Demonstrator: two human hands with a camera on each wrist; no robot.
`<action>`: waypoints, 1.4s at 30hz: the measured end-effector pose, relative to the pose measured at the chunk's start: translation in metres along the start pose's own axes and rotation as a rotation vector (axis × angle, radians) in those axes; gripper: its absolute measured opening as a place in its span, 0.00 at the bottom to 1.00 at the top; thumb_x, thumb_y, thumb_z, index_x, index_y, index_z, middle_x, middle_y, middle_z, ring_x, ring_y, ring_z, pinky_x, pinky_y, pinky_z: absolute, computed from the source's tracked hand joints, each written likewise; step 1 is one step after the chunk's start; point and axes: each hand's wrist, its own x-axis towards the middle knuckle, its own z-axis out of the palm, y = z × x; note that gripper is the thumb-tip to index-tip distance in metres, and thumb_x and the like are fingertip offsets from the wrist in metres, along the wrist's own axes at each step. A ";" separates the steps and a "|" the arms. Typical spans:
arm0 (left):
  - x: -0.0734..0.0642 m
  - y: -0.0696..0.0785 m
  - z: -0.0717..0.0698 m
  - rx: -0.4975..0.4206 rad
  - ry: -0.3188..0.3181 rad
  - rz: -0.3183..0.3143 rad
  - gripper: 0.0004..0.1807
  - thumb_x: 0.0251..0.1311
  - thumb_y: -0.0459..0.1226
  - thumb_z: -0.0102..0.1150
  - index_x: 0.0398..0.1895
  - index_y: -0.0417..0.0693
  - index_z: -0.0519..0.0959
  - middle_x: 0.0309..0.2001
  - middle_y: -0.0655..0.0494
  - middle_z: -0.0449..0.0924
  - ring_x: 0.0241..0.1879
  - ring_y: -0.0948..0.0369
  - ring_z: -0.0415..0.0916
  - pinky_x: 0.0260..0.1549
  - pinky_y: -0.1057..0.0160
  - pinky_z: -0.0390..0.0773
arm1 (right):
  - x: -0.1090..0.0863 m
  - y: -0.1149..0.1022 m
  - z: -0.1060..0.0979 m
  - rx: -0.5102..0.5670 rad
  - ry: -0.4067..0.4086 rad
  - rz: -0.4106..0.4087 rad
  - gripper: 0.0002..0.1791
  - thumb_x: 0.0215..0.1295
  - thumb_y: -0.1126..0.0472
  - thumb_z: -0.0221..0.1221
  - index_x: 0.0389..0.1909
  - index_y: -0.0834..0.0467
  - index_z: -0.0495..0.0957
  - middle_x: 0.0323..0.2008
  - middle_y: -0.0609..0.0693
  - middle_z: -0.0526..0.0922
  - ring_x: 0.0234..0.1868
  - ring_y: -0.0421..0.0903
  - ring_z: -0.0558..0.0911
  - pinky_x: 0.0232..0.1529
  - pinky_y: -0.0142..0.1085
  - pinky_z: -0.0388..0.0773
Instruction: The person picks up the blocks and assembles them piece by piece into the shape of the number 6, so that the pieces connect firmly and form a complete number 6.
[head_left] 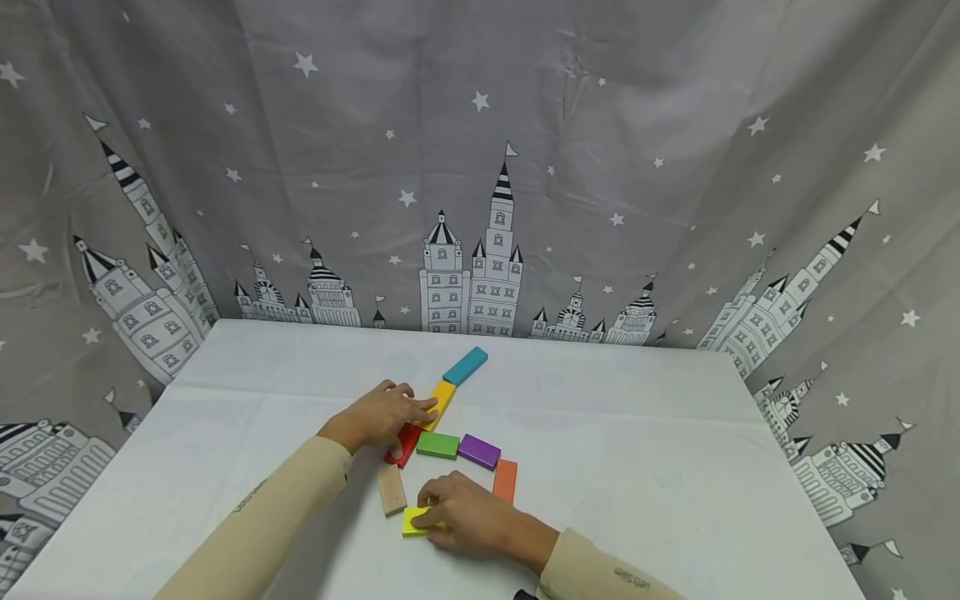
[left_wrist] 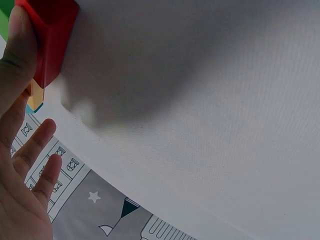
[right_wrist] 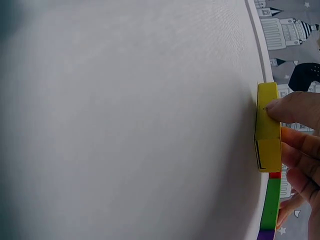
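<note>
My left hand [head_left: 378,415] lies over the red block [head_left: 408,442], its thumb against that block. Its fingers reach over to the amber block [head_left: 446,394], some of them spread in the left wrist view. With thumb and fingers my right hand [head_left: 471,515] pinches the bright yellow block [head_left: 412,520] at the near side of the arrangement. A plain wooden block [head_left: 392,490] is just left of the yellow one. The green block [head_left: 437,445], purple block [head_left: 479,451] and orange block [head_left: 506,477] curve round to the right, the orange one partly behind my right hand.
Beyond the amber block a blue block [head_left: 466,365] continues the line toward the back. All the blocks lie on a white table [head_left: 637,467]. A grey curtain [head_left: 570,125] printed with castles and stars hangs behind the table and at its sides.
</note>
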 end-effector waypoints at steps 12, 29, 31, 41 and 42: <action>-0.002 0.000 0.000 -0.006 0.026 0.029 0.39 0.44 0.40 0.74 0.65 0.61 0.72 0.67 0.61 0.68 0.62 0.50 0.64 0.65 0.43 0.59 | 0.008 -0.003 0.003 0.038 0.001 -0.003 0.13 0.64 0.55 0.63 0.50 0.48 0.84 0.48 0.42 0.80 0.44 0.32 0.74 0.49 0.17 0.64; -0.003 -0.002 0.004 0.006 0.019 0.038 0.39 0.45 0.41 0.73 0.66 0.60 0.71 0.68 0.60 0.67 0.67 0.49 0.60 0.66 0.43 0.58 | -0.014 0.010 -0.009 0.020 0.042 0.165 0.18 0.63 0.48 0.63 0.53 0.45 0.82 0.51 0.42 0.78 0.53 0.38 0.74 0.57 0.31 0.70; -0.002 -0.002 0.004 0.012 0.017 0.043 0.39 0.45 0.41 0.73 0.66 0.60 0.72 0.68 0.60 0.67 0.69 0.49 0.58 0.67 0.43 0.56 | -0.022 0.017 -0.012 0.011 0.068 0.201 0.18 0.62 0.49 0.64 0.52 0.47 0.83 0.52 0.44 0.78 0.54 0.40 0.74 0.58 0.33 0.71; 0.000 -0.003 0.004 -0.022 -0.009 0.015 0.39 0.47 0.39 0.73 0.66 0.60 0.71 0.70 0.59 0.64 0.72 0.47 0.51 0.70 0.43 0.51 | -0.062 0.043 -0.030 0.070 0.064 0.435 0.20 0.59 0.50 0.66 0.52 0.49 0.83 0.55 0.49 0.76 0.55 0.47 0.74 0.57 0.42 0.72; 0.000 -0.003 0.004 -0.027 -0.010 0.011 0.39 0.47 0.38 0.73 0.66 0.60 0.71 0.70 0.59 0.64 0.72 0.47 0.50 0.70 0.43 0.50 | -0.065 0.044 -0.031 0.067 0.067 0.439 0.20 0.58 0.50 0.67 0.51 0.50 0.83 0.54 0.49 0.77 0.54 0.47 0.74 0.56 0.42 0.73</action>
